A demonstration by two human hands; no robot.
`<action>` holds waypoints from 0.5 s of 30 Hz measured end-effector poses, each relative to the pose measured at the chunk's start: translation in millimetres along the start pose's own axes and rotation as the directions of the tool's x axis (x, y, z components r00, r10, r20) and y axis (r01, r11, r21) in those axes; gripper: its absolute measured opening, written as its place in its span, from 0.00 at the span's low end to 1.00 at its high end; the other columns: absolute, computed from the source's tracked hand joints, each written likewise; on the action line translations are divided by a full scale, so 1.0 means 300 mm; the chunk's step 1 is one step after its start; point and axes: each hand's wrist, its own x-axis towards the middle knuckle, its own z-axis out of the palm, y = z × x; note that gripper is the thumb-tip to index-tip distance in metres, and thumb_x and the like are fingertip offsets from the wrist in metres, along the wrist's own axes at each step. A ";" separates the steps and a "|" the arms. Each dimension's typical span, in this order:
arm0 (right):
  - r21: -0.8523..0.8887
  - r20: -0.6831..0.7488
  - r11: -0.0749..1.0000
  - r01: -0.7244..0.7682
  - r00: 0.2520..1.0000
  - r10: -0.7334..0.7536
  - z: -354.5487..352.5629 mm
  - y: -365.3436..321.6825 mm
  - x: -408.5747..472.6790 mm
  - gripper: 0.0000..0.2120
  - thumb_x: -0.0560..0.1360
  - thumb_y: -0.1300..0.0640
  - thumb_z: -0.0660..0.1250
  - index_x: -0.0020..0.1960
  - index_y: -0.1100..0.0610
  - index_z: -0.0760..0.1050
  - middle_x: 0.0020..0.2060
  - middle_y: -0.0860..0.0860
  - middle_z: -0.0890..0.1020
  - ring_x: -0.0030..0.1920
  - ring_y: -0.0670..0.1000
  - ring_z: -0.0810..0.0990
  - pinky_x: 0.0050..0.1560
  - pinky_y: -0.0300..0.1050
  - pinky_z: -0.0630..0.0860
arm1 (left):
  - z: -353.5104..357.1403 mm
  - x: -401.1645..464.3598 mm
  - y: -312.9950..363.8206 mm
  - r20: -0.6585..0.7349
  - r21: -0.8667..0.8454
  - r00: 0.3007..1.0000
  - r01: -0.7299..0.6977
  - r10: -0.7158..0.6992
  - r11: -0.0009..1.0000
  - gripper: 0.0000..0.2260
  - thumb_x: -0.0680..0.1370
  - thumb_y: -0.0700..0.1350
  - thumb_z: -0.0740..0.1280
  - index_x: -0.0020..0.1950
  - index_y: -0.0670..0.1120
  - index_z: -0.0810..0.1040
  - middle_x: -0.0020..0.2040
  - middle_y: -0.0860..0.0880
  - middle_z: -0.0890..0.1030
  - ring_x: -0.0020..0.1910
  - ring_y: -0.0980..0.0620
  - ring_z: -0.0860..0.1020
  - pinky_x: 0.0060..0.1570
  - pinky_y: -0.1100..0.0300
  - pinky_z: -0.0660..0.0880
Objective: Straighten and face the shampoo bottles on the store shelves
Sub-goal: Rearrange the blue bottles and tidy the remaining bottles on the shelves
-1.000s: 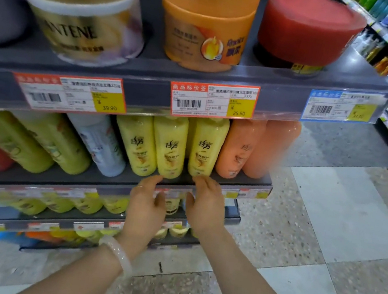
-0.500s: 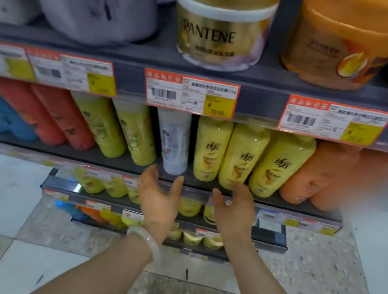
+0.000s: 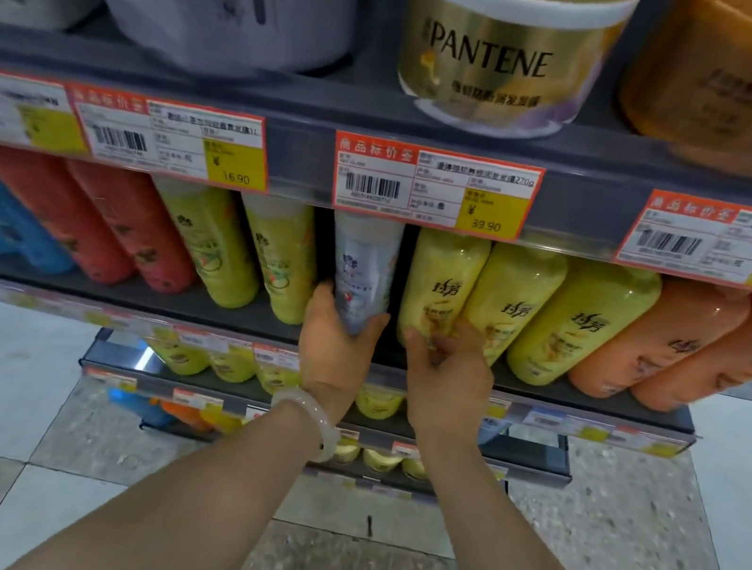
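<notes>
STEP: facing middle-shelf bottles | LEFT: left hand [image 3: 336, 357] grips the base of the white bottle [image 3: 362, 272], under the 39.90 price tag [image 3: 435, 185] | RIGHT: right hand [image 3: 446, 371] fingers curl on the yellow bottle [image 3: 440, 290] beside it | NEXT: likely turn labels outward, close the gap.

head | worn high; faces forward and down | close to shelf [image 3: 392, 113]; floor [image 3: 622, 525] below

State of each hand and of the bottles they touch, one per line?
left hand: grips the base of the white bottle
right hand: fingers curled on the yellow bottle's base
white bottle: upright, label forward
yellow bottle: upright, label forward
Pantene jar: label forward on the upper shelf
</notes>
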 end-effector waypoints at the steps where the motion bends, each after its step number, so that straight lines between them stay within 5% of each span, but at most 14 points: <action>1: 0.000 0.007 0.999 -0.032 0.999 0.032 0.008 0.006 0.001 0.20 0.72 0.48 0.68 0.57 0.60 0.72 0.48 0.55 0.82 0.49 0.57 0.79 0.43 0.44 0.71 | -0.004 0.003 -0.007 0.002 -0.001 1.000 -0.007 0.007 1.000 0.18 0.68 0.40 0.74 0.54 0.42 0.71 0.48 0.49 0.78 0.47 0.50 0.77 0.47 0.57 0.75; 4: -0.009 0.029 0.999 -0.049 0.998 0.049 0.042 0.038 0.000 0.17 0.72 0.47 0.68 0.49 0.61 0.73 0.42 0.57 0.82 0.45 0.58 0.80 0.39 0.42 0.68 | -0.010 0.004 -0.009 -0.007 0.007 1.000 -0.028 0.028 1.000 0.18 0.68 0.41 0.74 0.54 0.43 0.72 0.50 0.47 0.79 0.47 0.51 0.77 0.45 0.58 0.74; 10: 0.017 -0.016 0.999 -0.027 0.999 0.028 0.059 0.065 0.004 0.15 0.71 0.49 0.69 0.51 0.59 0.75 0.44 0.56 0.83 0.46 0.57 0.80 0.44 0.46 0.75 | -0.015 0.011 -0.022 -0.020 0.021 1.000 -0.022 0.022 1.000 0.19 0.68 0.42 0.75 0.55 0.42 0.72 0.52 0.47 0.80 0.46 0.51 0.77 0.43 0.62 0.72; 15: 0.052 -0.037 0.999 -0.013 0.999 0.015 0.056 0.080 0.010 0.16 0.71 0.50 0.69 0.53 0.59 0.76 0.44 0.54 0.83 0.45 0.54 0.80 0.44 0.43 0.75 | -0.019 0.009 -0.023 -0.021 -0.005 1.000 -0.018 0.018 1.000 0.20 0.69 0.41 0.74 0.57 0.42 0.71 0.50 0.51 0.78 0.46 0.54 0.76 0.37 0.79 0.69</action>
